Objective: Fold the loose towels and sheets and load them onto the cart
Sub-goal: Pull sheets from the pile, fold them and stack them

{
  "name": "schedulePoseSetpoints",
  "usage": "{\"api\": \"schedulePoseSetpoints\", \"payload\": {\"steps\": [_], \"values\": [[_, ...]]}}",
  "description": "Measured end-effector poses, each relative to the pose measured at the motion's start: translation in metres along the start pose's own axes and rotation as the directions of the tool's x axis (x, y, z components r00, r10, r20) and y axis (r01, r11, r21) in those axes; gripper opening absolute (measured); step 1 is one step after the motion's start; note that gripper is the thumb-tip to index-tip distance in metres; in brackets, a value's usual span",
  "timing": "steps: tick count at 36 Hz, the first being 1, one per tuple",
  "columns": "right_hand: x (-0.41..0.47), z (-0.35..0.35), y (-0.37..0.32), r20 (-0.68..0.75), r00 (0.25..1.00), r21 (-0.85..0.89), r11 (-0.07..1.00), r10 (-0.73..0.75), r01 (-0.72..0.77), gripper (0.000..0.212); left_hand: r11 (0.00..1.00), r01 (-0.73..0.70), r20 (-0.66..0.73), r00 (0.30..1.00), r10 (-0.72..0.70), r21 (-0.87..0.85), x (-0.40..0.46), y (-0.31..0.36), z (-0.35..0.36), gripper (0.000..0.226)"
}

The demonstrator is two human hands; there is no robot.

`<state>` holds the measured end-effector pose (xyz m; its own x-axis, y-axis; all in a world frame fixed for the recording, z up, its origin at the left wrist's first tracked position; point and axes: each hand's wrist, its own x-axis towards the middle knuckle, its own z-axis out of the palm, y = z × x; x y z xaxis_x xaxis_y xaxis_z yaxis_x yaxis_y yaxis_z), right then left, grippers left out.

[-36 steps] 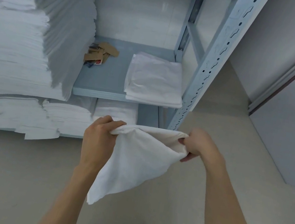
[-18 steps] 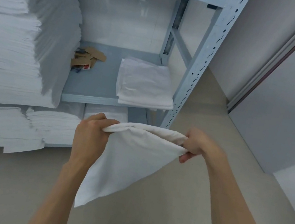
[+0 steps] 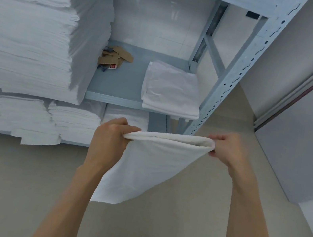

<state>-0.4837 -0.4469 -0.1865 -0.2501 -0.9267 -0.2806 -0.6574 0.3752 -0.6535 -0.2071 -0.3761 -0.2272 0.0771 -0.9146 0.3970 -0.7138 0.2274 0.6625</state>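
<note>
Head-worn view, forward and downward

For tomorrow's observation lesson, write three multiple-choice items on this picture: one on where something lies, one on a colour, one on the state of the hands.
1. Where does the small folded pile lie?
A. on the floor
B. on the shelf beside the metal post
C. on top of the tall stack

2. What colour is the held towel?
A. white
B. blue
C. brown

3. How is the towel held?
A. by one hand
B. draped over a forearm
C. gripped by both hands at its upper edge

Answers:
B, the folded pile lies on the shelf next to the post.
A, the towel is white.
C, the left hand and right hand each grip one end.
</note>
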Motion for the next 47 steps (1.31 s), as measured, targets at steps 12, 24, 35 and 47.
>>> {"api": "schedulePoseSetpoints", "payload": {"steps": [12,24,35,47], "values": [[-0.046,0.091,-0.076,0.455,0.755,-0.393,0.655,-0.471,0.646,0.059,0.999,0.014,-0.036,0.999,-0.013,0.037,-0.01,-0.001,-0.01,0.028],[-0.047,0.119,-0.075,0.31,0.678,-0.253,0.629,-0.667,0.735,0.009,0.959,0.174,-0.425,0.868,-0.256,-0.223,-0.021,-0.035,-0.043,0.067],[-0.07,0.089,-0.129,0.327,0.574,-0.302,0.492,-0.751,0.816,0.021,0.642,0.35,-0.163,0.783,-0.6,-0.683,-0.065,-0.096,-0.021,0.042],[-0.072,0.043,-0.173,0.251,0.535,-0.309,0.457,-0.807,0.834,0.026,0.443,0.642,0.242,0.7,-0.672,-0.626,-0.088,-0.127,0.042,0.042]]}}
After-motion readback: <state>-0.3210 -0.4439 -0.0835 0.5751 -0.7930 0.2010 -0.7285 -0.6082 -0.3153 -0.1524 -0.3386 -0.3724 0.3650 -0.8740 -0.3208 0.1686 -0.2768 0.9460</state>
